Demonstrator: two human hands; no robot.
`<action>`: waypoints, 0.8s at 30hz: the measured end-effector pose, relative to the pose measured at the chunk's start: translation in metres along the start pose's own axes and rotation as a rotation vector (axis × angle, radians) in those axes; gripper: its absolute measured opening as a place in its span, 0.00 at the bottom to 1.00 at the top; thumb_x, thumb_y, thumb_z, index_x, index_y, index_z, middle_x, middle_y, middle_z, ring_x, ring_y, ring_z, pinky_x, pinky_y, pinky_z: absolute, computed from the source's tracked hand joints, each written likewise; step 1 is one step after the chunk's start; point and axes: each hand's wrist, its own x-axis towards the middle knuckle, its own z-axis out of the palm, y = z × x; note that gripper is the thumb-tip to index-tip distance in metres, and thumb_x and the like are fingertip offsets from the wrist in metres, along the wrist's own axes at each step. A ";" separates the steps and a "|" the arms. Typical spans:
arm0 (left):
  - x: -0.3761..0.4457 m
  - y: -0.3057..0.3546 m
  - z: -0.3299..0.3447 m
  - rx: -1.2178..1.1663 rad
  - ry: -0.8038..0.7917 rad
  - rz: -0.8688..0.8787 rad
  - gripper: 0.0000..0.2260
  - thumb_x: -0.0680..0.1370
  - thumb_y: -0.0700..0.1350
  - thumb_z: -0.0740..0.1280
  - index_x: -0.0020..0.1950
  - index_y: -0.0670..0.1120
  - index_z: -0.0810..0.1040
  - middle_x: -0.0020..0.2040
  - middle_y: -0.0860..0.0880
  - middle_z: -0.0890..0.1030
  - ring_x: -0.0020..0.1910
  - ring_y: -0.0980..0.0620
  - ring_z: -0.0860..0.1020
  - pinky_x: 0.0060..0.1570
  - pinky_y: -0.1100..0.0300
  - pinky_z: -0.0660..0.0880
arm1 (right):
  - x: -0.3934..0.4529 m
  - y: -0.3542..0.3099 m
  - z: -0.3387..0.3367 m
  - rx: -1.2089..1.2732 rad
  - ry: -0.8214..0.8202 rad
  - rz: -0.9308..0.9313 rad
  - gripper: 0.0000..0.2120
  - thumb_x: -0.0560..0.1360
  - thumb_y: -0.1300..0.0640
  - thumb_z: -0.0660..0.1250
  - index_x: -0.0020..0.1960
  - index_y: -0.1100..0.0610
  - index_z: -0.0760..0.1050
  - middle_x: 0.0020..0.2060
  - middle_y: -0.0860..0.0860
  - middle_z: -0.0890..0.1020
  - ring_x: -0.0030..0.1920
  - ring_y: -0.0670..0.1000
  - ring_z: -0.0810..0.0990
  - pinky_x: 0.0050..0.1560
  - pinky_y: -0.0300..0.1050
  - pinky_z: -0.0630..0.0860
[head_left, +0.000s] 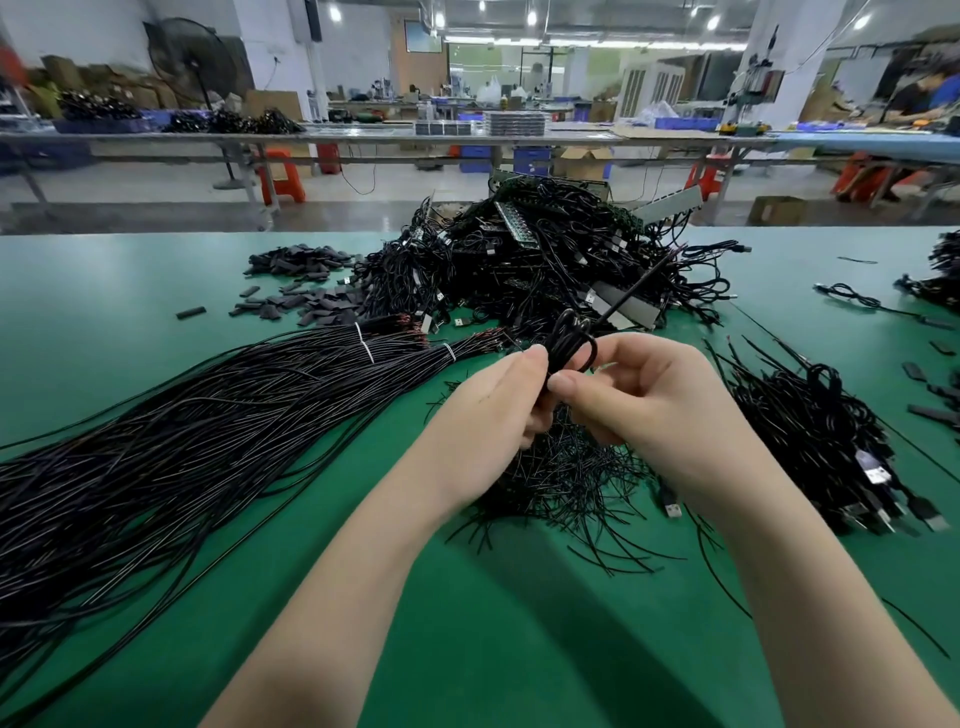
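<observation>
My left hand (493, 410) and my right hand (644, 395) meet over the middle of the green table (156, 291). Both pinch a small coil of thin black cable (571, 343) held between them, its loops standing up above the thumbs. One loose end of the cable (639, 286) sticks out up and to the right. Below the hands lies a heap of short black wire offcuts (566, 483).
A long bundle of black wires (182, 441) tied with white bands spreads to the left. A big tangle of cables and circuit boards (561, 260) sits behind the hands. Coiled USB cables (821, 447) pile at the right. Small black sleeves (301, 296) lie at the back left.
</observation>
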 end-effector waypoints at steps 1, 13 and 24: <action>0.000 -0.001 0.000 -0.023 -0.007 -0.001 0.24 0.78 0.59 0.53 0.49 0.39 0.75 0.28 0.59 0.66 0.30 0.58 0.63 0.38 0.58 0.65 | -0.001 -0.001 -0.002 -0.020 -0.021 -0.001 0.19 0.59 0.40 0.74 0.42 0.53 0.81 0.27 0.52 0.78 0.28 0.48 0.73 0.33 0.42 0.70; -0.007 0.005 0.000 -0.509 -0.162 -0.171 0.16 0.77 0.57 0.62 0.34 0.50 0.78 0.28 0.57 0.65 0.25 0.59 0.61 0.41 0.59 0.67 | -0.004 -0.008 -0.027 -0.345 -0.093 -0.190 0.05 0.70 0.48 0.72 0.40 0.48 0.82 0.27 0.45 0.78 0.25 0.40 0.68 0.28 0.29 0.64; -0.010 0.015 -0.013 -0.792 -0.480 -0.327 0.13 0.73 0.54 0.64 0.31 0.49 0.75 0.27 0.56 0.62 0.27 0.56 0.56 0.37 0.62 0.73 | -0.003 -0.001 -0.020 0.060 -0.193 -0.226 0.09 0.67 0.53 0.74 0.46 0.50 0.78 0.34 0.47 0.80 0.35 0.44 0.76 0.38 0.35 0.73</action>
